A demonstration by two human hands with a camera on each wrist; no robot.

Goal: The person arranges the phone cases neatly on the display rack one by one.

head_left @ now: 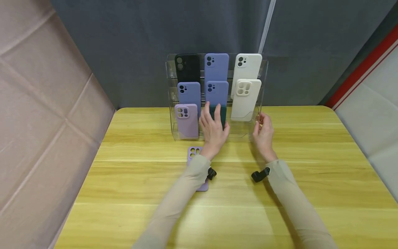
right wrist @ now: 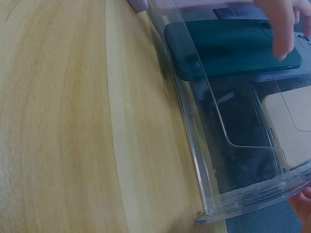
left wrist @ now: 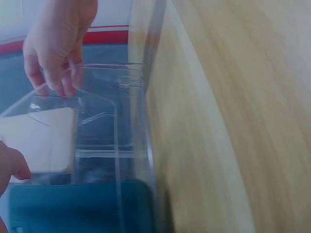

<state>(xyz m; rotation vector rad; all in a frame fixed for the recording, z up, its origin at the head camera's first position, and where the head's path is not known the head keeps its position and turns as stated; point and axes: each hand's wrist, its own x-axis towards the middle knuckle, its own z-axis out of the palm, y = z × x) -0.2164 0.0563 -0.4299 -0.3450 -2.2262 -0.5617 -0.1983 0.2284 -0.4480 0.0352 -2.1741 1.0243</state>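
Observation:
A clear acrylic display stand (head_left: pixel 239 129) holds several phone cases in rows. My left hand (head_left: pixel 214 133) is at the dark green phone case (head_left: pixel 222 114) in the bottom row's middle, its fingers spread over the upper part. In the right wrist view, one fingertip lies over the green case (right wrist: pixel 228 48); whether it presses cannot be told. My right hand (head_left: pixel 264 135) grips the stand's right side edge, its fingers curled there in the left wrist view. Below the stand, a purple phone case (head_left: pixel 203 187) lies on the table, partly hidden by my left forearm.
Left of the green case stands a lilac phone case (head_left: pixel 188 124). Higher up are a black case (head_left: pixel 188 69), several blue-violet cases (head_left: pixel 216 69) and two white cases (head_left: pixel 247 100). A grey curtain (head_left: pixel 124 52) hangs behind the wooden table (head_left: pixel 133 180).

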